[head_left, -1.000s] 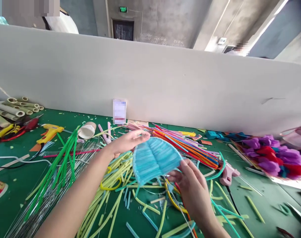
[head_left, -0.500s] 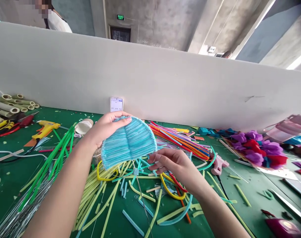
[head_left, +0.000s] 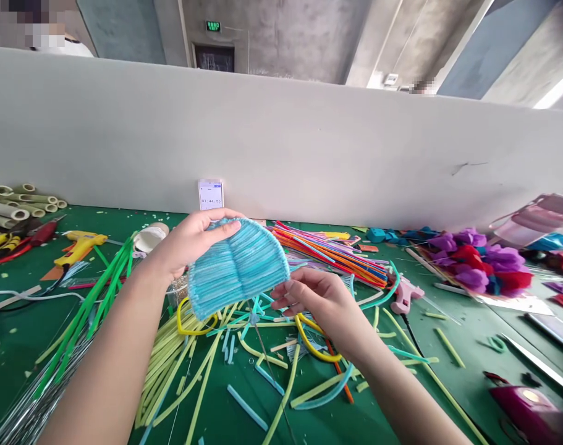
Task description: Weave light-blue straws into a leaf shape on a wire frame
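My left hand point(head_left: 195, 241) grips a blue fan-shaped panel of pipe cleaners point(head_left: 239, 269) by its upper left edge, thumb on the front face. The panel is ribbed in lighter and darker blue, with a crease down its middle, and is raised above the table. At its lower right corner is my right hand point(head_left: 313, 293), thumb and fingers closed together on the edge; the fingertips are partly hidden. Below the panel lie a light-blue branching pipe-cleaner piece point(head_left: 254, 318) on a thin wire stem and a yellow loop point(head_left: 318, 346).
Pale yellow pipe cleaners point(head_left: 165, 377), green ones point(head_left: 112, 284) and a multicoloured bundle point(head_left: 332, 253) cover the green table. A yellow glue gun point(head_left: 80, 247), pink glue gun point(head_left: 405, 293), phone point(head_left: 211, 194), bamboo tubes point(head_left: 19, 204) and purple-red petals point(head_left: 480, 259) surround them. A white partition point(head_left: 281, 142) stands behind.
The view has shifted slightly. The right hand's fingertips have come up closer against the panel's lower right corner. The left hand keeps its hold, and the panel is nearly still.
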`<control>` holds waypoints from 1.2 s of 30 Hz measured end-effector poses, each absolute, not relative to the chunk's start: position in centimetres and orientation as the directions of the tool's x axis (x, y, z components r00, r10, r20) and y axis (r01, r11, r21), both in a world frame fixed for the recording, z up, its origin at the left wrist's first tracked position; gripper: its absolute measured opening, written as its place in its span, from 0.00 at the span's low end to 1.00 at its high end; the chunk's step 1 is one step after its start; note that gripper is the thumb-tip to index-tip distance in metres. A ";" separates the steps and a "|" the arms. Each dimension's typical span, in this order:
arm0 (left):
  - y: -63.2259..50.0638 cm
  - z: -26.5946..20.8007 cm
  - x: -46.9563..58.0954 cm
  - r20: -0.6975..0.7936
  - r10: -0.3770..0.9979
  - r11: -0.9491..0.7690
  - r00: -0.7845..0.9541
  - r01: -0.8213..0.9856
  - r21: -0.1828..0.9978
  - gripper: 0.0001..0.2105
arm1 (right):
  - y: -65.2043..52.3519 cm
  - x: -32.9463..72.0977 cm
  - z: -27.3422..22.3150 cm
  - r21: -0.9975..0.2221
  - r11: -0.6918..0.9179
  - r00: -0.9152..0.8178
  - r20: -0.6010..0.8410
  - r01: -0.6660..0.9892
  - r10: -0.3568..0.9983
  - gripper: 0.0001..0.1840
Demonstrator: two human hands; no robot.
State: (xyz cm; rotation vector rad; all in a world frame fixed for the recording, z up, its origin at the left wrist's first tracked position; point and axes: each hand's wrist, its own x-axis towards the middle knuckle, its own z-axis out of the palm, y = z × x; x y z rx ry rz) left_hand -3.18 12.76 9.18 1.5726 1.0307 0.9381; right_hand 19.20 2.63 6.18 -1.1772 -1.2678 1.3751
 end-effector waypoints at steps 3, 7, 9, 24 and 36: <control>12.8 9.1 -3.3 0.063 0.934 -0.132 0.353 0.176 0.976 0.20 | 2.7 19.4 6.3 -0.998 -0.070 -0.139 -0.069 -0.005 0.988 0.15; 12.8 9.2 -3.4 0.014 0.926 -0.096 0.377 0.201 0.975 0.19 | 3.0 20.0 6.6 -0.998 -0.044 -0.122 -0.050 0.053 0.991 0.17; 12.6 9.3 -3.4 0.003 0.919 -0.091 0.394 0.206 0.974 0.19 | 3.1 20.4 6.8 -0.994 -0.009 -0.082 -0.018 0.106 0.996 0.17; 12.5 9.4 -2.8 -0.022 0.826 -0.061 0.563 0.129 0.990 0.19 | 2.8 20.7 7.5 -0.950 0.139 0.008 0.147 0.280 0.989 0.16; 13.5 8.2 -2.8 0.001 0.888 -0.070 0.460 0.133 0.989 0.19 | 3.7 21.0 6.1 -0.864 0.213 0.153 0.312 0.456 0.938 0.18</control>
